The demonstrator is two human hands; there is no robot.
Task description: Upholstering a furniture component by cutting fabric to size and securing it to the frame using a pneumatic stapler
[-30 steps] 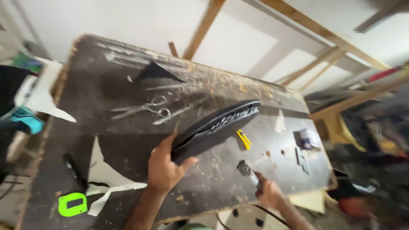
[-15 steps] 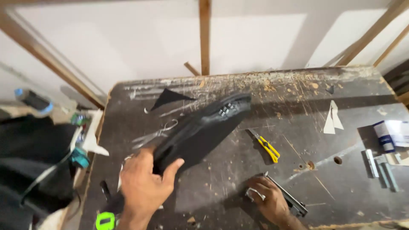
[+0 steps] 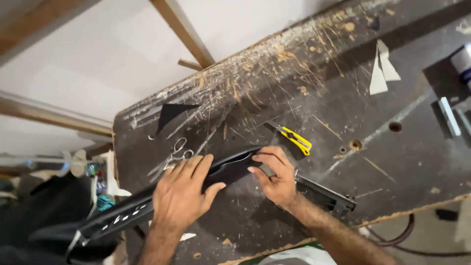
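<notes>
The left hand (image 3: 181, 196) clamps the long black trim strip (image 3: 147, 208), which overhangs the table's (image 3: 417, 157) near-left edge; the right hand (image 3: 274, 179) pinches its far end. The overhanging end could sag and slip. The yellow knife (image 3: 294, 139) lies just beyond the right hand.

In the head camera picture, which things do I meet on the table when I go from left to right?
Black triangular scrap → scissors → left hand on the long black strip → right hand → yellow utility knife → white paper scraps → metal bar.
</notes>
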